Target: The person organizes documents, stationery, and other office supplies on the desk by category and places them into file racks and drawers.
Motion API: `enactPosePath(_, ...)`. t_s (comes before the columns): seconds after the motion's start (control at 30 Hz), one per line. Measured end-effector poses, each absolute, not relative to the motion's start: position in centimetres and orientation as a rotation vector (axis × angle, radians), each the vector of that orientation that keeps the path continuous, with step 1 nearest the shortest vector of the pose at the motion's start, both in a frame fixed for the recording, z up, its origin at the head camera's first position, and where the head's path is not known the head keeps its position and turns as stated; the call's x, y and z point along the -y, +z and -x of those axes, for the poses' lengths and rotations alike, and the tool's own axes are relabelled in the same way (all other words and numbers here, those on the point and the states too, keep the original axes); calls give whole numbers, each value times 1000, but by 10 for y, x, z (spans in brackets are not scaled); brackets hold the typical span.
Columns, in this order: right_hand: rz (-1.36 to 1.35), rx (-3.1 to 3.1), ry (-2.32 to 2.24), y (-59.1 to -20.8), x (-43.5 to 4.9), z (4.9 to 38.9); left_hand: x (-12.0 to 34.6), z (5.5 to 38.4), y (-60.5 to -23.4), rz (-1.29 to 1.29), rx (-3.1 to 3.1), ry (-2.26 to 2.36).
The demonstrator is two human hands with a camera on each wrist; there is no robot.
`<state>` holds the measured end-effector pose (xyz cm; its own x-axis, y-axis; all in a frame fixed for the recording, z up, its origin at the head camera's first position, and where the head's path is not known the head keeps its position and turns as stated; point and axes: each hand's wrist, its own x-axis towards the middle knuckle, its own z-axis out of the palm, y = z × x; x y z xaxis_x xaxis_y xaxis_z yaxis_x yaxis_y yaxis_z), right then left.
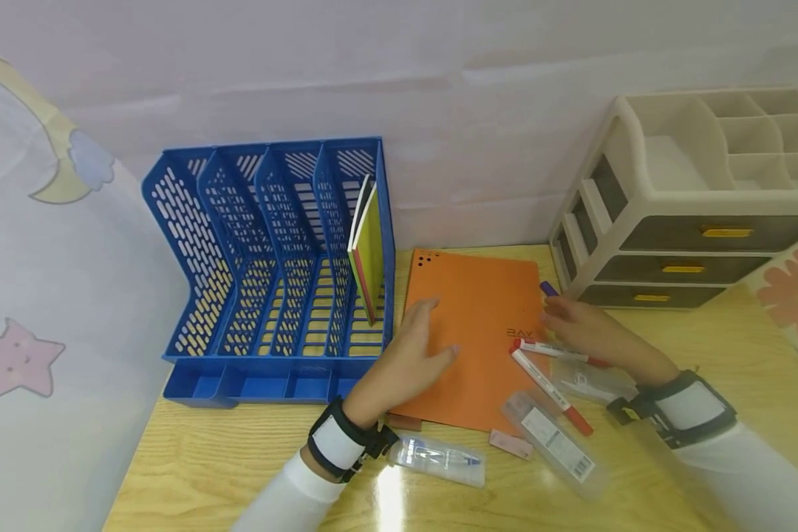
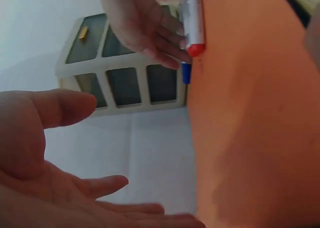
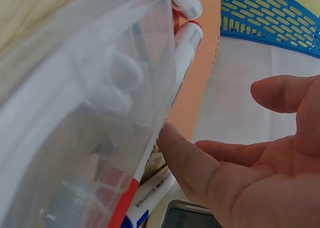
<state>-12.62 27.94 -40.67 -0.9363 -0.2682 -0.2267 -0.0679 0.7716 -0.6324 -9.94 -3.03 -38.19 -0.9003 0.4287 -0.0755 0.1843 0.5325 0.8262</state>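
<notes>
My left hand (image 1: 415, 362) hovers over the left half of an orange folder (image 1: 468, 295), thumb and fingers spread apart. Nothing is between them in the left wrist view. At the folder's right edge is my right hand (image 1: 588, 329), its fingers extended beside the markers. A white marker with red ends (image 1: 552, 349) lies below that hand, and a second red-capped marker (image 1: 541, 378) slants across the folder edge. The blue end of another marker (image 1: 548, 289) shows by the right fingertips. In the right wrist view, a fingertip overlaps the edge of a white marker (image 3: 186, 48).
A blue file rack (image 1: 279, 362) holds thin books (image 1: 370, 244) on the left. A cream drawer unit (image 1: 638, 185) stands back right. A clear case (image 1: 552, 436), a pink eraser (image 1: 510, 445) and a clear packet with a blue-tipped item (image 1: 439, 459) lie in front.
</notes>
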Motion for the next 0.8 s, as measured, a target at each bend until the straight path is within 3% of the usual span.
enactPosePath(0.33, 271, -2685, -905, -408, -281, 123, 20, 103, -403, -266, -2513, 1326)
enactPosePath(0.8, 189, -2547, -1210, -411, -273, 120, 17, 110, -405, -163, -2402, 1619)
